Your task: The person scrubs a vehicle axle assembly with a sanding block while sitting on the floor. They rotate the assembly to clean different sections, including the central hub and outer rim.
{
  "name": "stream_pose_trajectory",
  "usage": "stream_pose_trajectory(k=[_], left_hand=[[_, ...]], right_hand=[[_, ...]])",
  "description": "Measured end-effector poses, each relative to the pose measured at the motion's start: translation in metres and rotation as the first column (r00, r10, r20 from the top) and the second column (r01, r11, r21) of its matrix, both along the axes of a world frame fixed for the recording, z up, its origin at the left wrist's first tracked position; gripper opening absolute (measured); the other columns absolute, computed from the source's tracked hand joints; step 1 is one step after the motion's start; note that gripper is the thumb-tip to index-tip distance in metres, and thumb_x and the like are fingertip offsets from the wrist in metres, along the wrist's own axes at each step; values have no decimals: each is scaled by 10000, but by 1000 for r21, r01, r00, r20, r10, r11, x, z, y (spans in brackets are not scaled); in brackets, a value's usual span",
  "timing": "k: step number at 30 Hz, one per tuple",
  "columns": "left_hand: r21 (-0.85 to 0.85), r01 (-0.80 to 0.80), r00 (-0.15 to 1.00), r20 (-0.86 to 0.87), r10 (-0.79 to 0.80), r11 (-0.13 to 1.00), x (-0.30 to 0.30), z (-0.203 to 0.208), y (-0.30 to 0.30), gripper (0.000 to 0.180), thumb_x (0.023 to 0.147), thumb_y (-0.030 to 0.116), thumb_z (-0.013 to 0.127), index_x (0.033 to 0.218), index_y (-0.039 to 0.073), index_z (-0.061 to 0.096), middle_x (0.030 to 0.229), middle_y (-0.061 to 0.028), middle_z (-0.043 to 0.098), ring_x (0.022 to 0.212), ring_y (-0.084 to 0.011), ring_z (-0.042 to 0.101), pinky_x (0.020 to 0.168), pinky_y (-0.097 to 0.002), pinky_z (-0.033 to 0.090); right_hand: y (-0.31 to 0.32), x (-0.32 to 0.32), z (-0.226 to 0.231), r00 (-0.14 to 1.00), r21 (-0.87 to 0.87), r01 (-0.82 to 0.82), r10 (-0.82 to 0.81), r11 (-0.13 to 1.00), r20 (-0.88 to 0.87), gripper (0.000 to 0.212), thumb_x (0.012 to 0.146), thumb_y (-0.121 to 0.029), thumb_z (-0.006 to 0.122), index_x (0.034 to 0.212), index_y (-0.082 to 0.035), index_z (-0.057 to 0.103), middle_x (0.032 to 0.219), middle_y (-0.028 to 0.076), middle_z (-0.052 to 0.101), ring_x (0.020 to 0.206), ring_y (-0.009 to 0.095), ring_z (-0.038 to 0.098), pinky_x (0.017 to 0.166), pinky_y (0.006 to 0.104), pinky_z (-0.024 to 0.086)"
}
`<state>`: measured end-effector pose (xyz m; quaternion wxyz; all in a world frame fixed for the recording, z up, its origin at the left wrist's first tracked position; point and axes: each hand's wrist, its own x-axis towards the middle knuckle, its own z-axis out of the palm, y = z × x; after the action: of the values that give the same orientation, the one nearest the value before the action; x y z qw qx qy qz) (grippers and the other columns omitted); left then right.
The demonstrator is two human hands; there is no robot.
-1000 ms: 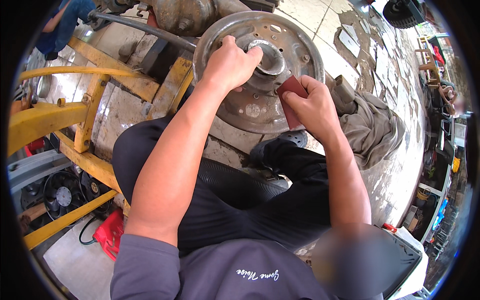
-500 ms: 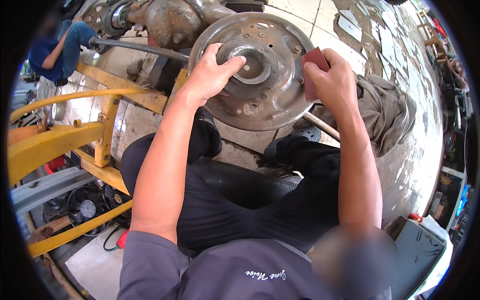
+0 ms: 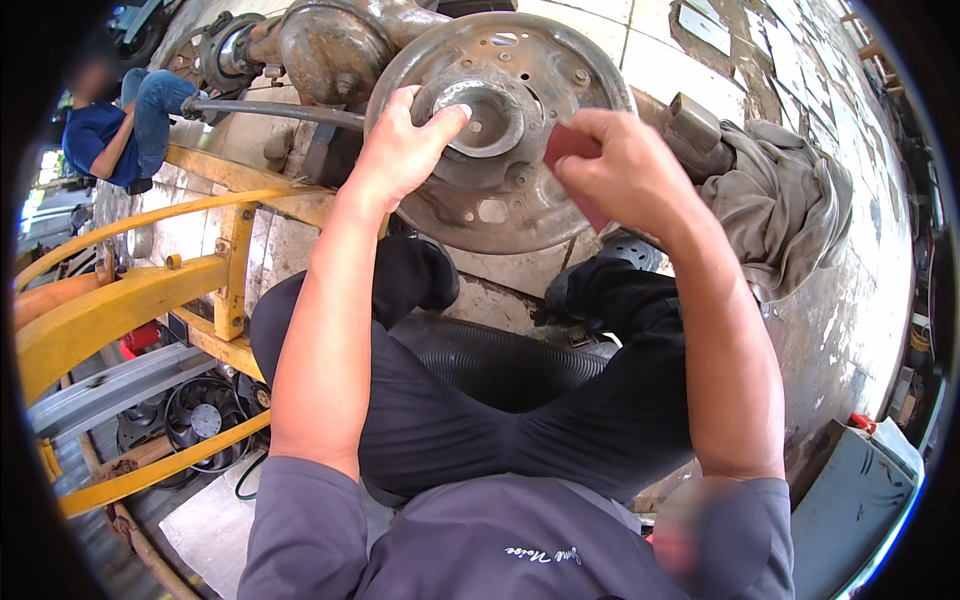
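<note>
A round, brownish metal brake backing plate [image 3: 540, 205] stands tilted in front of my knees. At its middle is a raised ring-shaped hub [image 3: 514, 120]. My left hand [image 3: 395, 155] grips the left side of this hub, its thumb over the rim and the fingers behind it. In my right hand [image 3: 625, 165] is a folded piece of reddish-brown sandpaper [image 3: 568, 147], pinched between thumb and fingers. It is over the right part of the plate; whether it touches the metal I cannot tell.
Behind the plate lies a rusty axle housing [image 3: 335, 50]. To the left runs a yellow metal frame [image 3: 130, 305], with a black fan [image 3: 205, 420] under it. A grey cloth [image 3: 780, 205] lies at right. Another person [image 3: 100, 130] sits far left. A grey box [image 3: 850, 510] stands lower right.
My right hand has moved left with the sandpaper, from the plate's right edge in over its face. My left hand keeps its grip on the hub. The whole view has shifted slightly.
</note>
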<state>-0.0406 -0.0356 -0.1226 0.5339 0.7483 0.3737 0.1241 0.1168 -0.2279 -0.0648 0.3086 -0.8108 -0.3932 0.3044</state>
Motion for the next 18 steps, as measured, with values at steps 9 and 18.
stream_pose_trajectory(k=[9,18], left_hand=[[137,-121,960,-237,152,983,7,15,-13,862,863,480,596,1406,-171,436,1034,-332,705,770,-348,749,817,-420,590],[151,-76,945,-303,120,986,6,19,-13,767,892,441,539,1324,-186,447,876,-318,714,692,-349,742,786,-399,592]], right_hand=[[15,-21,-15,990,21,-83,80,996,114,242,855,-141,638,1049,-28,729,961,233,727,962,432,684,865,500,530],[23,-22,-4,928,-224,-204,261,953,265,222,849,-149,623,1003,-40,741,940,225,725,953,424,688,852,489,540]])
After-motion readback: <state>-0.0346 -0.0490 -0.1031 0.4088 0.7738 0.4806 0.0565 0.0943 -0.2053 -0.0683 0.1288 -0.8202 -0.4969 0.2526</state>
